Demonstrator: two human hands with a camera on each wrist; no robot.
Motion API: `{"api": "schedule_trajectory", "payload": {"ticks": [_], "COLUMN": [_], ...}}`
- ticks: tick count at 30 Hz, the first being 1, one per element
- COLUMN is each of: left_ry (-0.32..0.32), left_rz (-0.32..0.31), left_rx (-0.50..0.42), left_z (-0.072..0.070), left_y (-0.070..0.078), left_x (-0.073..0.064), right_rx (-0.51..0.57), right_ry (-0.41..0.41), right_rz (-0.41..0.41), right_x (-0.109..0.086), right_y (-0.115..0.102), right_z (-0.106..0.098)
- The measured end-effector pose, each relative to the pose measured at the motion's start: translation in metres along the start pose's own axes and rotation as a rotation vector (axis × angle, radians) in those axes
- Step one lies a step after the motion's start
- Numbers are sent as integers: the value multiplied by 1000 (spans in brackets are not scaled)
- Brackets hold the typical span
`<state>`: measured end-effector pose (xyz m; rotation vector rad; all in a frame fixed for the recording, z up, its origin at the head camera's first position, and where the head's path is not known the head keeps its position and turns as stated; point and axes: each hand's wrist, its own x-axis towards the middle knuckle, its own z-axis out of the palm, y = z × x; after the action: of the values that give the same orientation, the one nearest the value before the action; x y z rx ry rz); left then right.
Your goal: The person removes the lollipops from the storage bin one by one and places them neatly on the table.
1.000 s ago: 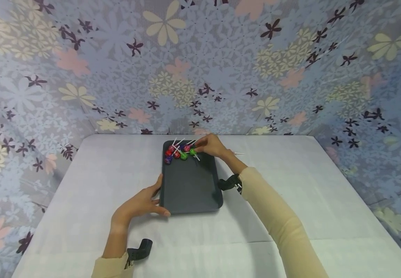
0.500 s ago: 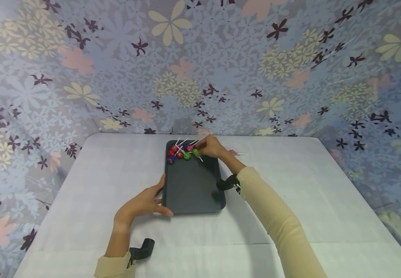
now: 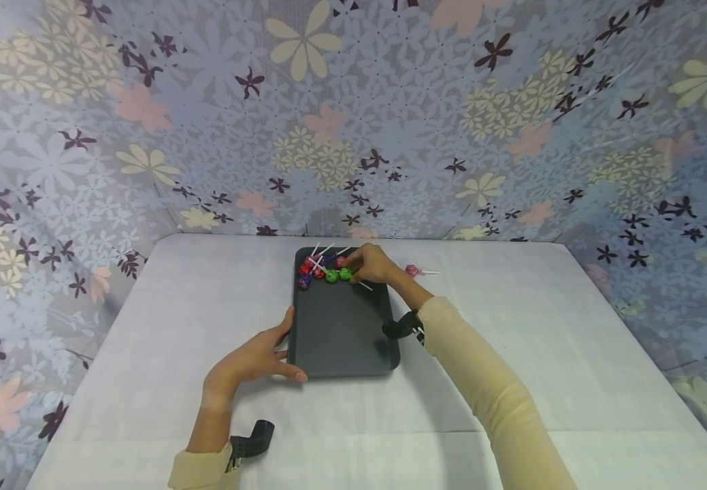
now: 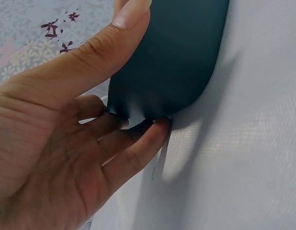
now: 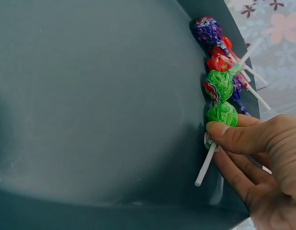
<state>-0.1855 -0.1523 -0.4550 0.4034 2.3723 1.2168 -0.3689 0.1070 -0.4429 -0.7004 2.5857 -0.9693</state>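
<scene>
My right hand [image 3: 373, 264] is at the far right part of a dark grey tray [image 3: 341, 333]. Thumb and fingers pinch a green-wrapped lollipop [image 5: 222, 114] just below its head, and its white stick points toward the near side. Beside it lies a second green lollipop [image 5: 218, 86], followed by red lollipops [image 5: 220, 62] and a purple one [image 5: 208, 29] along the tray's far end. Several sticks there cross and lean over the rim. My left hand [image 3: 255, 355] holds the tray's near left corner, its thumb at the near edge and its fingers against the left side.
A pink lollipop [image 3: 412, 270] lies on the white-covered table [image 3: 512, 327], right of the tray beyond my right wrist. Flower-patterned cloth [image 3: 353, 136] rises behind the table and at both sides. Each wrist carries a black camera mount [image 3: 255, 439].
The pinched green lollipop has turned in my right hand, its stick swinging toward the right. The right hand has shifted slightly nearer me. My left hand keeps its hold on the tray.
</scene>
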Motion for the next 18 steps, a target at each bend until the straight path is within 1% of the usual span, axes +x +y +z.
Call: {"api": "schedule_trajectory", "payload": {"ticks": [4, 10, 13, 18], "left_ry": [2, 2, 2, -2], "left_rz": [5, -10, -12, -8], "left_rx": [10, -22, -31, -34], "left_z": [-1, -1, -1, 0], "left_y": [1, 2, 1, 0], "left_x": [-1, 0, 0, -1], "right_rx": [1, 0, -16, -22], "right_ry": [0, 12, 19, 18], "right_rz": [-9, -5, -16, -10], "right_x": [1, 3, 4, 3], "right_y": [2, 1, 0, 0], "right_z": [2, 4, 5, 6]}}
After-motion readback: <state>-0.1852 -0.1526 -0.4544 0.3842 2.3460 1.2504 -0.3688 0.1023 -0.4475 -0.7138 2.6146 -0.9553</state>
